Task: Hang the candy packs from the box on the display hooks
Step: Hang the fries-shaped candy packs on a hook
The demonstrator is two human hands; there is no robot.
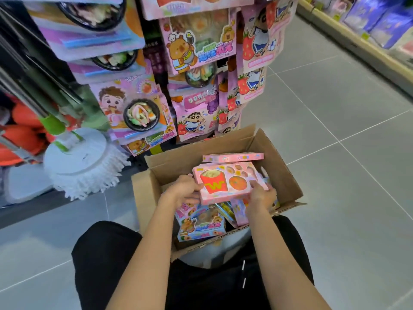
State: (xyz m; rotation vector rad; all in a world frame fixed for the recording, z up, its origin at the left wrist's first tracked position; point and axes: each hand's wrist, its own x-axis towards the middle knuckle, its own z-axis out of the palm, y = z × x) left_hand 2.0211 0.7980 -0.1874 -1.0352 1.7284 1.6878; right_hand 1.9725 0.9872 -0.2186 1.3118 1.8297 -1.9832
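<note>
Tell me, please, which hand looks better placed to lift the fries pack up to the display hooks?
Probably the left hand: it grips the fries pack at its left edge, nearer the hanging packs up and to the left. The right hand holds the pack's lower right corner.

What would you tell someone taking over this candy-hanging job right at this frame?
Left hand grips the left edge of the pink fries pack; right hand grips its right end, holding it flat over the cardboard box.
More packs lie in the box, including a blue capybara pack and another pink one at the far side.
The display rack behind the box already carries many packs.
Left: hang this pack, then the remaining ones.
</note>
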